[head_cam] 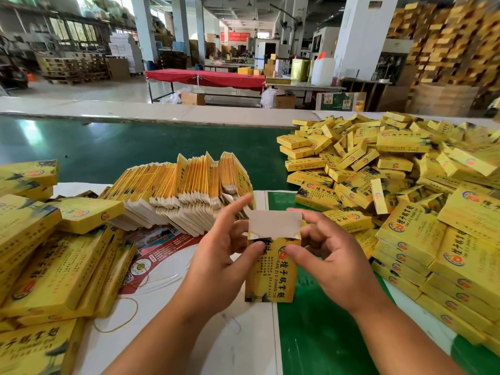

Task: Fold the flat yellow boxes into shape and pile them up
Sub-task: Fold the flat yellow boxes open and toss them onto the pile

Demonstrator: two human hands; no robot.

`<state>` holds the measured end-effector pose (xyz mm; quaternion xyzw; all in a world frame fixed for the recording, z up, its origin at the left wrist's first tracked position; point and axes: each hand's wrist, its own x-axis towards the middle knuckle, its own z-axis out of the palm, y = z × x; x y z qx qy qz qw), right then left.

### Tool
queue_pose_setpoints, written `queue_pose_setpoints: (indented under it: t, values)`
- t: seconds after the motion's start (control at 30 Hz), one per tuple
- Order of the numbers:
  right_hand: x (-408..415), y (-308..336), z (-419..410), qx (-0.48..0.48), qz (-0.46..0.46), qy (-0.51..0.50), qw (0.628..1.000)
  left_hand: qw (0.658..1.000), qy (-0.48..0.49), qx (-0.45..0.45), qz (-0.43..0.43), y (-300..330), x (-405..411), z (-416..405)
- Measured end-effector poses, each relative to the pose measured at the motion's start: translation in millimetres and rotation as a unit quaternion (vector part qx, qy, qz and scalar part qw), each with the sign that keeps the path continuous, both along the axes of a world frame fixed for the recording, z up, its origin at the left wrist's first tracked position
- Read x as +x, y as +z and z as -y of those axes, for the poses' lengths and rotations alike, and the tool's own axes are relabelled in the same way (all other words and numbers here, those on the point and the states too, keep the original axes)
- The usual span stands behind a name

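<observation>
While the box in hand stands opened into shape at lower centre of the frame, its white top flap is upright and not yet tucked, so this unit is judged unfinished. The left hand grips the box's left upper edge, thumb on the printed face and index finger extended upward; the right hand pinches the right upper corner, thumb on the face and fingers curled behind. At lower left, large flat packs lie overlapped. Just beyond the hands, at centre, a fanned row of flat blanks stands on edge, a sizeable supply left to fold. Across the right side, the pile of folded boxes spreads from near to far over the green table, loosely heaped. Judged from these quantities, the task is well advanced but far from complete.
</observation>
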<state>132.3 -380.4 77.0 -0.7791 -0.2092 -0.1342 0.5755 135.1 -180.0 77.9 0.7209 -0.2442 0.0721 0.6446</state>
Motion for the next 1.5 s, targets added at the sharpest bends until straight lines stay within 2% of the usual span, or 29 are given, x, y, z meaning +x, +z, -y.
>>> queue_pose_setpoints:
  t: [0.1,0.37,0.63,0.7,0.83,0.93,1.1,1.33,1.5]
  values:
    - [-0.7,3.0,-0.1,0.003,0.01,0.004,1.0,1.0,0.001,0.013,0.015,1.8,2.3,-1.4]
    - [-6.0,7.3,0.8,-0.028,0.062,-0.015,0.998,1.0,-0.017,-0.026,0.006,1.8,1.3,-2.9]
    - [-5.9,10.0,-5.4,-0.046,0.07,-0.042,0.996,1.0,0.015,0.012,-0.017,2.0,1.8,0.8]
    - [-7.1,8.2,-8.3,-0.057,0.09,-0.067,0.992,0.998,0.054,0.016,-0.021,1.7,-0.9,5.8]
    - [-11.5,1.9,-19.7,-0.02,0.109,-0.123,0.986,0.981,0.168,0.099,0.008,-1.2,-11.0,20.1]
    - [-14.0,-0.3,-26.8,-0.007,0.102,-0.132,0.986,0.964,0.182,0.186,0.057,-7.2,-16.1,27.3]
    - [-12.2,1.8,-27.7,0.024,0.053,-0.116,0.992,0.937,0.197,0.274,0.087,-10.0,-15.0,24.5]
    - [-13.5,5.5,-22.2,0.08,0.046,-0.128,0.987,0.921,0.196,0.314,0.12,-5.3,-15.9,24.1]
    - [-16.0,7.7,-22.4,0.011,0.076,-0.151,0.986,0.921,0.189,0.32,0.117,-7.0,-17.9,24.4]
